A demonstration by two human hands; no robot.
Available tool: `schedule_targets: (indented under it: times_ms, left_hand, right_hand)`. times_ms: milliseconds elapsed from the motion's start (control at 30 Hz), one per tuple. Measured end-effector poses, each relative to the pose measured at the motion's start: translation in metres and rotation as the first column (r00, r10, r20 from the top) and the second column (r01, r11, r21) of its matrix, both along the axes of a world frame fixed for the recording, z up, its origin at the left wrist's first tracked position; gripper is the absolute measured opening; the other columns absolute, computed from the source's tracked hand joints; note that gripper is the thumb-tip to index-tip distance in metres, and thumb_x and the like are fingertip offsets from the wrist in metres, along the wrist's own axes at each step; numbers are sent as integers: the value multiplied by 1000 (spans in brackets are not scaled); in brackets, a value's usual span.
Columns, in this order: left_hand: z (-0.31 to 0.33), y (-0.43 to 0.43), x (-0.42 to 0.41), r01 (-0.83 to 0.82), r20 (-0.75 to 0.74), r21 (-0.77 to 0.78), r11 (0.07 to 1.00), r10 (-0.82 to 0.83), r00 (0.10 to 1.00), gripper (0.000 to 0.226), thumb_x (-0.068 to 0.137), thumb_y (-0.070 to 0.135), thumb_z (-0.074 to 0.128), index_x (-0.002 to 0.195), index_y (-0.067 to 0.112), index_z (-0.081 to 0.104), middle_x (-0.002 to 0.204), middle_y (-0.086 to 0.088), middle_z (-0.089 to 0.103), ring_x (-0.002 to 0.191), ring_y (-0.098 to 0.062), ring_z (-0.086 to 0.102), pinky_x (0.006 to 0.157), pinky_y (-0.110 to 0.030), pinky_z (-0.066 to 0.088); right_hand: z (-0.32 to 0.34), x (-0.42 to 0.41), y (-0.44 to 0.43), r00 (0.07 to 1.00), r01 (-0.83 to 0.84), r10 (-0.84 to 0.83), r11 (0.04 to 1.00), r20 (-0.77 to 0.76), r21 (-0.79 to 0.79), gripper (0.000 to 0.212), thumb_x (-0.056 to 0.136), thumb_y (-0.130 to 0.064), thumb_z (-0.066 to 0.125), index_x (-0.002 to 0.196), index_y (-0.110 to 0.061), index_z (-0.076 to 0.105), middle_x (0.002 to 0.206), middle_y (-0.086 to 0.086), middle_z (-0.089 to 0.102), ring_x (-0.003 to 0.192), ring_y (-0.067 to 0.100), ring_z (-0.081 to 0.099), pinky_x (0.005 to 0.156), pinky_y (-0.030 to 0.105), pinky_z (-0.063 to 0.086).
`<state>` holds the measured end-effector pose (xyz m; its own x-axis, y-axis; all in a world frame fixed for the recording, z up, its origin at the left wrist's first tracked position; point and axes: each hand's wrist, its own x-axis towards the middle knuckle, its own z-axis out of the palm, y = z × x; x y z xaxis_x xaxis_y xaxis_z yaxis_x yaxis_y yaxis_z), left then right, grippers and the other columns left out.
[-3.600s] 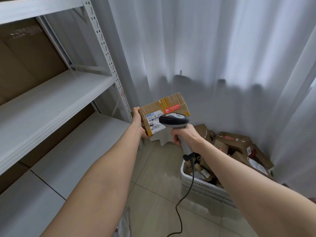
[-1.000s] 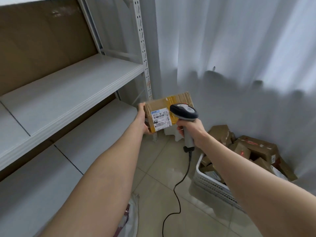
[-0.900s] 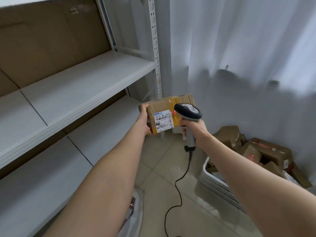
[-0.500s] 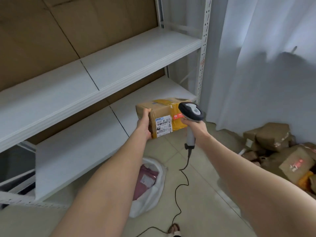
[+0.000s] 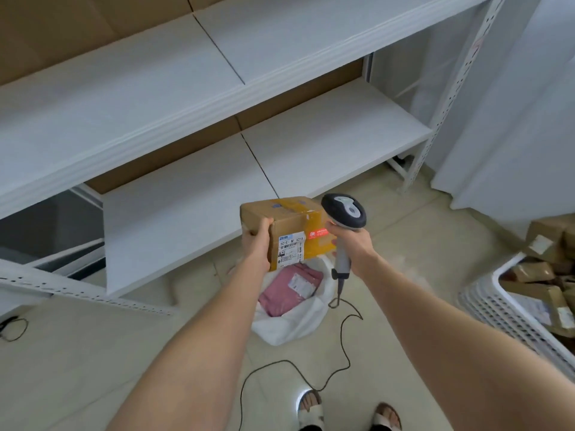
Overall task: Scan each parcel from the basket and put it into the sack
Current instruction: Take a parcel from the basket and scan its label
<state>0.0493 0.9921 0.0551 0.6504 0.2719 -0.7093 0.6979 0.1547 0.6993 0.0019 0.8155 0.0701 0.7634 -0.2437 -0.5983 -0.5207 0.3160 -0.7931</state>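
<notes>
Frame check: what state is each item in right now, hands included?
left hand: grips the cardboard parcel at its left end.
cardboard parcel: held up, roughly over the sack, label facing the camera.
right hand: grips the scanner by its handle.
scanner: held up, head beside the parcel's right end.
sack: on the floor, mouth open, a pink parcel inside.
basket: on the floor, parcels inside.

Soft, even light, wide-angle bend
I see shadow beneath the shelves (image 5: 311, 144), one small glare spot on the floor (image 5: 93, 368), and lines bowing, softening toward the edges.
</notes>
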Motion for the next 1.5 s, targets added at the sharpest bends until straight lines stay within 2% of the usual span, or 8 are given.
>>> schedule_targets:
  times_ms: [333,800,933,1033,1100,1200,1367,1500]
  left_hand:
    - [-235,96,2,-152,-178,123,981,173,969,81,42,70,68,113,31,60,99,-8,70,85,-30,70,71,-50,58]
    - [-534,126,29,-270,-164,7,963,267,949,85,44,69,64,116,25,55,100,-11,70,85,-32,70,75,-52,57]
    - [-586,137,49,-264,-55,-89,960,260,964,51,73,50,61,117,24,55,104,-13,68,89,-30,67,76,-46,57]
    - [-626,149,47,-74,-103,223,972,100,990,63,68,40,69,123,15,56,112,-13,66,96,-29,64,86,-41,54]
    - [-637,153,44,157,-191,543,825,-61,980,73,71,39,71,134,11,47,125,-16,58,111,-32,58,96,-43,49]
    - [-623,150,52,325,-163,867,379,-400,902,79,79,45,66,145,22,29,145,-10,36,129,-29,42,104,-43,41]
    - [-629,136,83,577,-443,801,-162,-807,389,90,83,33,68,151,40,10,161,2,-2,148,-25,3,117,-54,14]
    - [-650,131,90,586,-542,772,-245,-735,407,94,87,9,61,149,48,2,161,-4,-7,147,-31,-2,114,-57,20]
  right_hand:
    - [-191,39,72,980,-161,157,987,-119,-20,18,76,-26,79,86,-20,65,84,9,62,74,23,57,73,44,53]
    - [-480,90,125,966,-200,206,978,-158,55,34,86,-20,74,114,-7,60,93,6,61,86,22,60,95,50,52]
    - [-538,112,138,977,-193,201,976,-73,101,25,87,-12,71,109,-7,58,89,2,59,85,16,55,99,45,46]
    - [-576,123,149,979,-191,198,974,-48,123,18,86,-13,73,98,-8,61,82,-1,57,80,14,55,92,40,46]
    - [-593,127,159,979,-195,202,972,-39,128,18,86,-16,74,97,-8,62,85,0,58,86,17,58,96,38,46]
    - [-614,136,173,976,-214,216,973,-20,81,40,87,-19,73,120,0,61,113,8,63,115,24,58,110,40,40]
    - [-635,139,174,954,-286,292,954,-67,85,34,93,-23,65,121,-3,61,112,11,63,101,24,61,89,37,52]
    - [-657,138,162,960,-249,255,966,-116,64,35,88,-20,71,117,-3,60,106,8,63,87,17,60,81,34,49]
